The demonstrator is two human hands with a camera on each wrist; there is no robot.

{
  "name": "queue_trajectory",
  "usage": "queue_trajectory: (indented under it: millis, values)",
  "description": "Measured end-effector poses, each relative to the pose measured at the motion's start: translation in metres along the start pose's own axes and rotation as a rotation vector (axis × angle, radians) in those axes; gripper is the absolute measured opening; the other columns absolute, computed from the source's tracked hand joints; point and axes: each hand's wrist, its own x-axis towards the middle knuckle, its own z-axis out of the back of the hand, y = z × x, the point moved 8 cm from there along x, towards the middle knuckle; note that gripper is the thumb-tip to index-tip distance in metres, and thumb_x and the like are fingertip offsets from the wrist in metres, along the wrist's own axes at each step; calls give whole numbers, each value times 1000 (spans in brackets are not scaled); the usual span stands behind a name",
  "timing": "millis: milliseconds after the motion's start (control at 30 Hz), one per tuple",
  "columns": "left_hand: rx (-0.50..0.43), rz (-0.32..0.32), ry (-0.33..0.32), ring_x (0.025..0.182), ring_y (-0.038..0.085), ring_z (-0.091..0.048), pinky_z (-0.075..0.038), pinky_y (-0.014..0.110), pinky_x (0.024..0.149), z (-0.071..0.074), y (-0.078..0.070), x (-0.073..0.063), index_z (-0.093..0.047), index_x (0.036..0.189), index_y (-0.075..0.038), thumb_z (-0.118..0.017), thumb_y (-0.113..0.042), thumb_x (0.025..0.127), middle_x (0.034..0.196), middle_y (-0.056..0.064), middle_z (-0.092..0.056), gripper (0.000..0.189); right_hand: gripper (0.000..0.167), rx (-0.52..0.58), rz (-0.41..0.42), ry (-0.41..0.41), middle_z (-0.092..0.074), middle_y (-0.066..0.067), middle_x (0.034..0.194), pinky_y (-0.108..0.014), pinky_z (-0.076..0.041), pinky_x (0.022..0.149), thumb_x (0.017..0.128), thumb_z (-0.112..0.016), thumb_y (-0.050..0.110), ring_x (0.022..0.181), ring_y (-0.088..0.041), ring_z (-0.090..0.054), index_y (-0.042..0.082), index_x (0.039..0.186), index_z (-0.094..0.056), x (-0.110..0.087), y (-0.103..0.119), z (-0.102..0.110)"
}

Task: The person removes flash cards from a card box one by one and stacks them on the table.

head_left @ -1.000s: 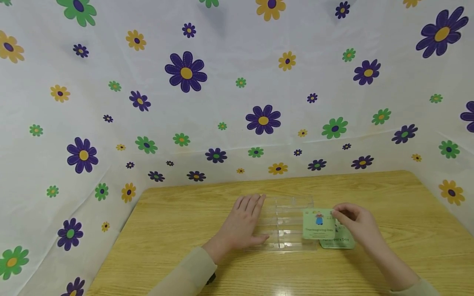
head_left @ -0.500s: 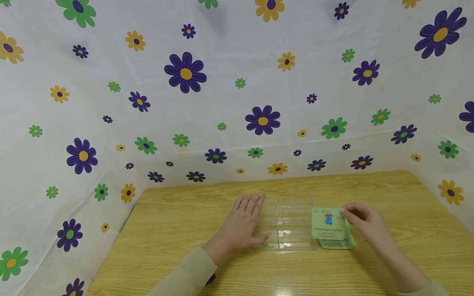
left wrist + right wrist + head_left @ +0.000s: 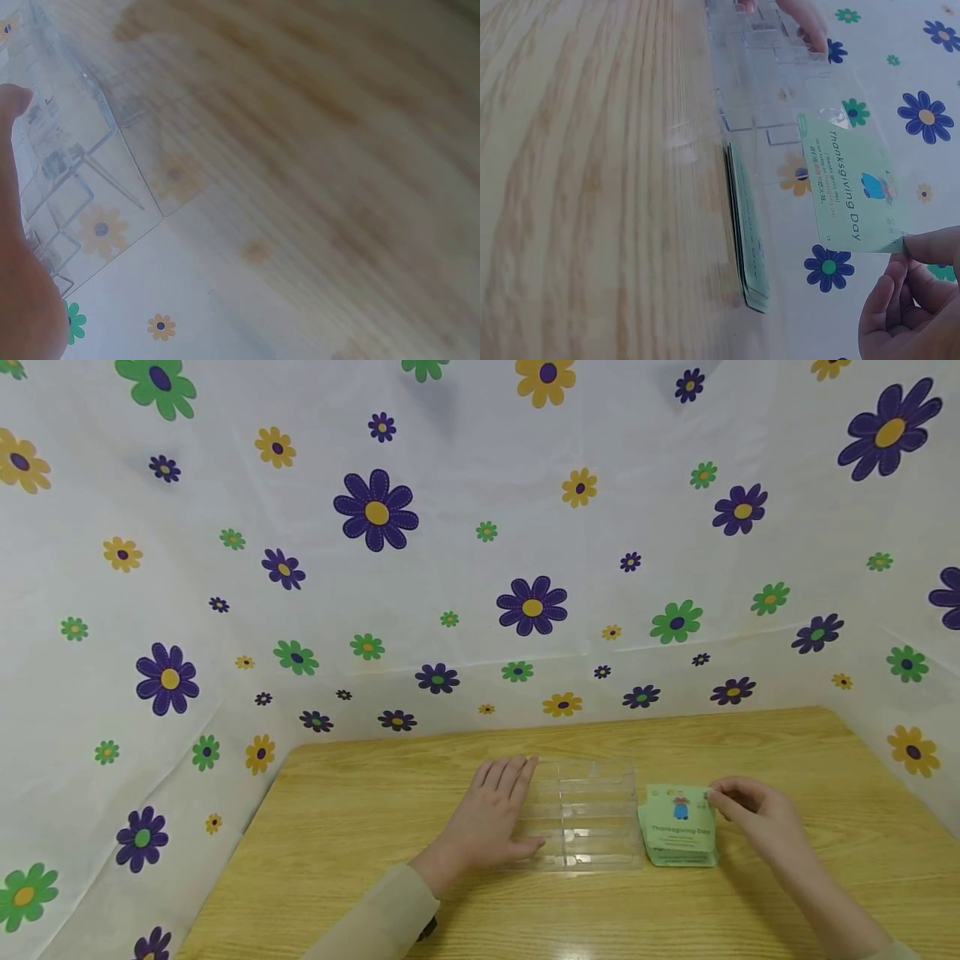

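Note:
My left hand [image 3: 491,814] rests on the left part of a transparent plastic rack [image 3: 600,818] with several stepped slots, its fingers extended. Between the thumb and fingers of my right hand [image 3: 768,822] is the corner of a pale green card [image 3: 678,839] printed "Thanksgiving Day" with a small figure. That card hangs over a stack of green cards [image 3: 682,861] lying just right of the rack. From the right wrist view, the held card [image 3: 847,195] is tilted up, apart from the stack [image 3: 746,232]. The left wrist view catches only the thumb side near the clear rack [image 3: 90,180].
The wood-grain table [image 3: 360,827] reaches back to a white cloth [image 3: 450,568] with purple, green and yellow flowers. This cloth also rises along the left and right sides.
My right hand has moved right with the Thanksgiving Day card, from overlapping the rack's right edge to above the card stack. My left hand has stayed on the rack.

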Motion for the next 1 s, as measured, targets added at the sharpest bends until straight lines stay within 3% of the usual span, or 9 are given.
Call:
queue_trajectory:
  millis: [200,733,1000]
  values:
    - [-1,2,5,146,26,-43,-34,46,126,0,0,-1,-19,169,-6,-60,-78,90,163,10,-42,115,31,6,-10,-4,-64,18,93,-18,-50,73,106,-64,18,84,3,-53,-10,119,-69,2,-5,2]
    - [11,-1,-3,146,26,-43,-35,46,126,1,-1,-1,-20,169,-5,-60,-78,89,162,10,-42,115,35,-117,-60,57,-73,-7,107,-19,-49,72,107,-64,24,84,2,-55,-7,122,-70,11,-20,-1]
    - [4,0,2,146,26,-43,-35,46,127,3,0,-2,-18,169,-6,-60,-78,90,162,10,-42,114,33,-173,-49,64,-76,-12,106,-16,-47,75,105,-66,21,85,1,-57,-8,119,-72,17,-23,-5]
